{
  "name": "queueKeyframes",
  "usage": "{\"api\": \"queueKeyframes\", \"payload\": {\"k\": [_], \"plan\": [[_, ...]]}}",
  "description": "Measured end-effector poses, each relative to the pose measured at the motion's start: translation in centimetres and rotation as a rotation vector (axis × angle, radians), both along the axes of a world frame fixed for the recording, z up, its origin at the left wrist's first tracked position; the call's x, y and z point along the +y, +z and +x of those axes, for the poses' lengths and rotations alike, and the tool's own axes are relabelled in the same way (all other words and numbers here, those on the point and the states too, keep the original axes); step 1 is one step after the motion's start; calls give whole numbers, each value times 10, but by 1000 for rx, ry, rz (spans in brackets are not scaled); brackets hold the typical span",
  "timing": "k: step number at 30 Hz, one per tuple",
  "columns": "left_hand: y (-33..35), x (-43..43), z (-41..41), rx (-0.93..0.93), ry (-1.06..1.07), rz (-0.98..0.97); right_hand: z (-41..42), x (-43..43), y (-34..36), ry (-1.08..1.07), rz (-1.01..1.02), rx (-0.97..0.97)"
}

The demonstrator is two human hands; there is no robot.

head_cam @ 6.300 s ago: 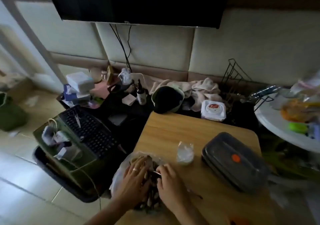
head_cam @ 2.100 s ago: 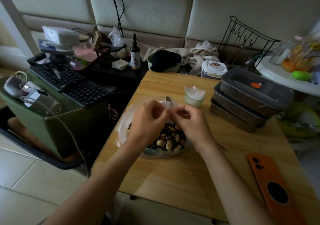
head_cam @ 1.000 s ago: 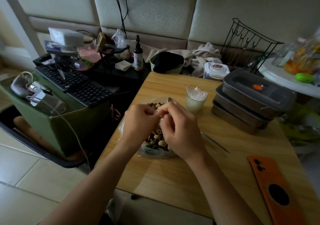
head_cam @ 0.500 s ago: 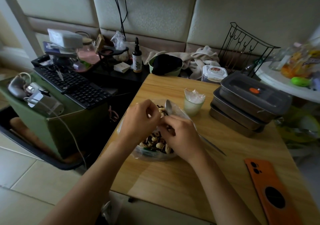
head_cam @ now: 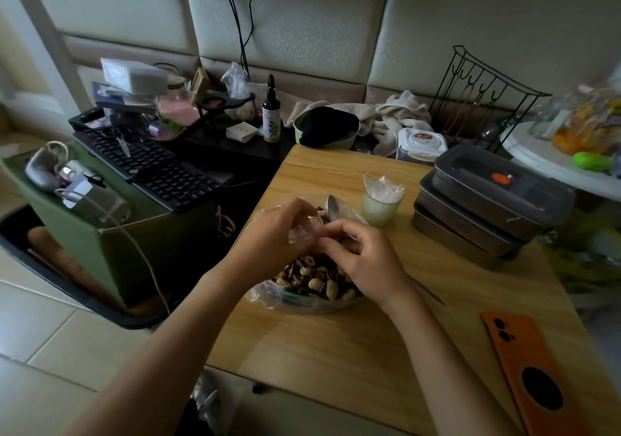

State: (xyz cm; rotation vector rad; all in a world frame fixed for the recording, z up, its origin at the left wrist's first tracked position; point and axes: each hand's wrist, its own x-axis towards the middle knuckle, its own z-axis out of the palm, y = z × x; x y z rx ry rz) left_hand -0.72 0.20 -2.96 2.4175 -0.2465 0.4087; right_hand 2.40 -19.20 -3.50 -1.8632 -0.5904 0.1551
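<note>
A clear plastic bag of nuts and shells lies on the wooden table in front of me. My left hand pinches a fold of the bag's thin plastic above the pile. My right hand hovers over the bag with fingers curled, its fingertips meeting the left hand's at the plastic. A metal spoon pokes up at the bag's far edge.
A small cup with crumpled plastic stands just behind the bag. Stacked grey lidded containers sit to the right. An orange phone lies at the near right. A keyboard on a green box stands left of the table.
Both hands stayed over the bag, working at the plastic. The right hand shifted slightly right and back, and the spoon's bowl now shows more clearly behind the fingers.
</note>
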Motion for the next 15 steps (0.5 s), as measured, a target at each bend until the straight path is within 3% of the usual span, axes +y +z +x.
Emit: {"api": "queueKeyframes", "payload": {"k": [7, 12, 15], "plan": [[-4, -3, 2, -44, 28, -35, -3, 3, 7, -105, 383, 339], [-5, -4, 3, -44, -36, 9, -2, 2, 3, 2, 145, 203], [-7, -7, 3, -2, -31, 74, -2, 4, -2, 48, 5, 20]]}}
